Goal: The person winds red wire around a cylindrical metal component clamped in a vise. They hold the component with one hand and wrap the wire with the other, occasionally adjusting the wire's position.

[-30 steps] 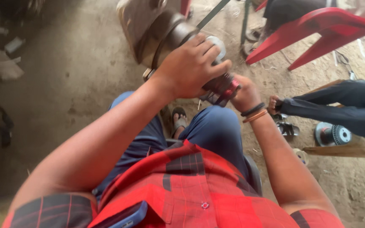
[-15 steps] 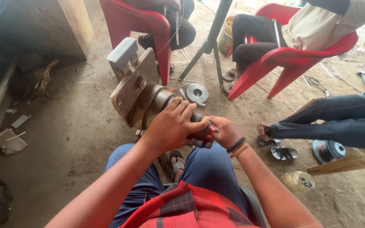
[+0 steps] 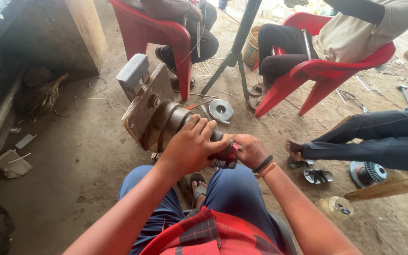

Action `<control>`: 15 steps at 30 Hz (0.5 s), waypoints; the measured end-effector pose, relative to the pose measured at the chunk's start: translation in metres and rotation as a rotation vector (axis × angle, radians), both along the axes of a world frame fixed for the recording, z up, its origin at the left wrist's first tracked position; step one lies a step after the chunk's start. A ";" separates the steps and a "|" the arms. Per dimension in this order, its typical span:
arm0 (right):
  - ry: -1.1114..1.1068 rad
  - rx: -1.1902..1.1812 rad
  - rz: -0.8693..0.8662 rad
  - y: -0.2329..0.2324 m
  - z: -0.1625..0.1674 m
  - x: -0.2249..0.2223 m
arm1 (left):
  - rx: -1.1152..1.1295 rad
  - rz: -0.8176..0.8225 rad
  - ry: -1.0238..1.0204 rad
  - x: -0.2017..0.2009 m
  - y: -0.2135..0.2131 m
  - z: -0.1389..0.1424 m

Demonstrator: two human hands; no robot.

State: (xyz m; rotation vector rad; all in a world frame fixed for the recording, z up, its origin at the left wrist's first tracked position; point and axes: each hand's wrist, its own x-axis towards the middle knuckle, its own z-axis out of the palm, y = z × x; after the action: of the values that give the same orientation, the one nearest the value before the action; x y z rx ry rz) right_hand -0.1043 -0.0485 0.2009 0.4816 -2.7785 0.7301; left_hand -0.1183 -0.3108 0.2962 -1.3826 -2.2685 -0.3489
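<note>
A rusty metal winding machine (image 3: 154,115) with a flat plate and a round drum stands on the dirt floor in front of my knees. My left hand (image 3: 192,146) lies over the drum's near end, fingers curled around it. My right hand (image 3: 251,150), with dark and orange bands at the wrist, grips a red and black coil part (image 3: 227,156) at the end of the drum. The two hands touch around that part, which is mostly hidden by my fingers.
Two people sit in red plastic chairs (image 3: 327,71) ahead, a tripod leg (image 3: 234,52) between them. A third person's legs (image 3: 369,141) stretch in from the right beside sandals (image 3: 315,175). A metal disc (image 3: 220,109), a jar (image 3: 335,208) and a small motor (image 3: 367,174) lie around.
The view has tilted up, bringing the chairs and seated people into sight. My hands have kept their hold on the drum and the red part throughout.
</note>
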 end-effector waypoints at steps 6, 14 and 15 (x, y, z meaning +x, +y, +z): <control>-0.037 -0.021 -0.022 -0.004 -0.002 0.001 | 0.004 0.009 0.021 -0.001 -0.003 0.001; -0.024 -0.039 -0.009 -0.003 -0.004 0.001 | 0.021 0.009 0.027 0.000 -0.003 -0.001; -0.002 -0.034 0.003 -0.001 -0.006 0.001 | 0.017 0.012 0.026 0.001 -0.002 -0.001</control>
State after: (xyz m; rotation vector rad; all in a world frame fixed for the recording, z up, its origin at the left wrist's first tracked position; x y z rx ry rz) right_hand -0.1037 -0.0498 0.1949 0.4780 -2.7632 0.7780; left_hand -0.1176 -0.3129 0.2950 -1.3570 -2.2465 -0.3440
